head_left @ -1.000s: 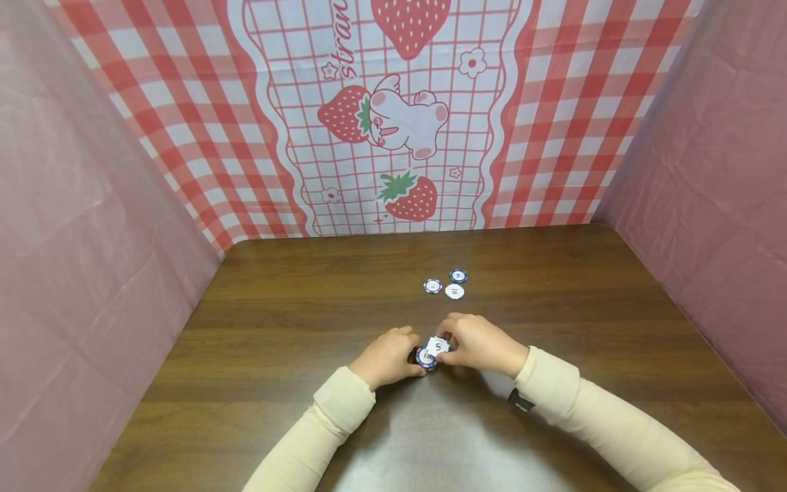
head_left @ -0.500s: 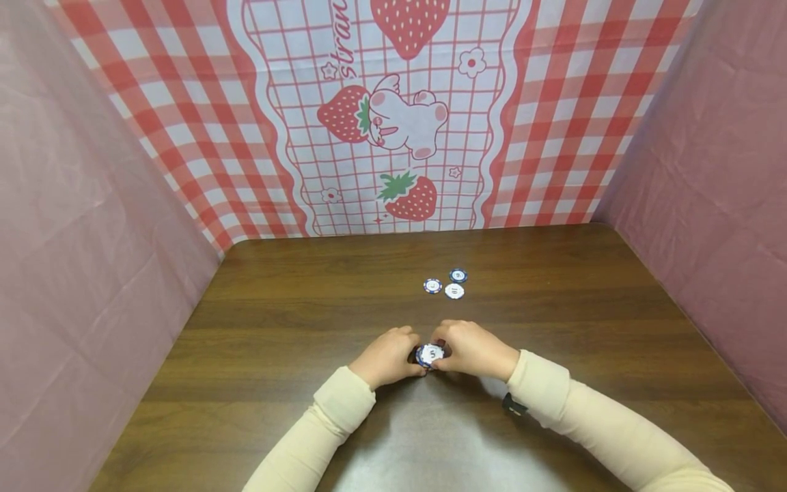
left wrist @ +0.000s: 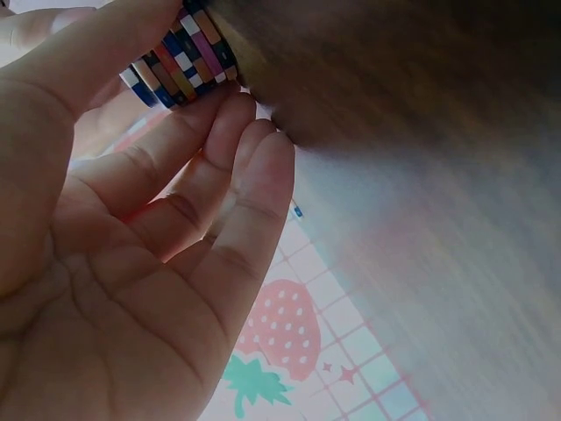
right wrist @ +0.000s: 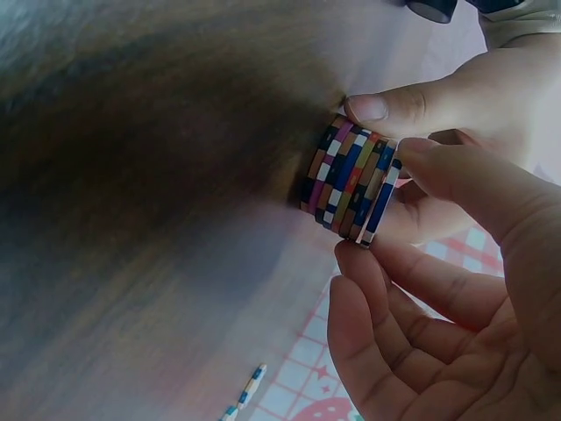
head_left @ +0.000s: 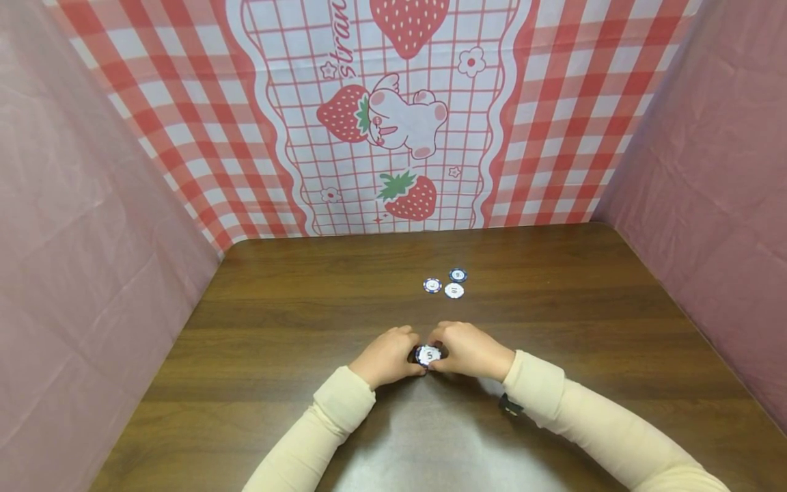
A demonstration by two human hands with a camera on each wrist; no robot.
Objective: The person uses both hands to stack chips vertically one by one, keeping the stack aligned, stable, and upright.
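A stack of several poker chips (head_left: pixel 428 354) stands on the table between the two hands, a white chip marked 5 on top. My left hand (head_left: pixel 386 357) curls its thumb and fingers around the left side of the stack. My right hand (head_left: pixel 472 350) pinches the top poker chip (right wrist: pixel 383 203) between thumb and index finger, right at the stack's upper end. From the left wrist, the stack's striped edges (left wrist: pixel 188 57) show in several colours beside the fingers.
Farther back on the wooden table (head_left: pixel 295 294) lie three loose chips: a blue-and-white one (head_left: pixel 432 285), a dark blue one (head_left: pixel 458 275) and a white one (head_left: pixel 454 291). A strawberry-patterned cloth (head_left: pixel 399 130) rises behind the table, with pink cloth (head_left: pixel 695 150) at both sides.
My right hand has moved left and slightly down, bringing the white 5 chip from overlapping the stack's right side to lying over its top. My left hand has stayed in place.
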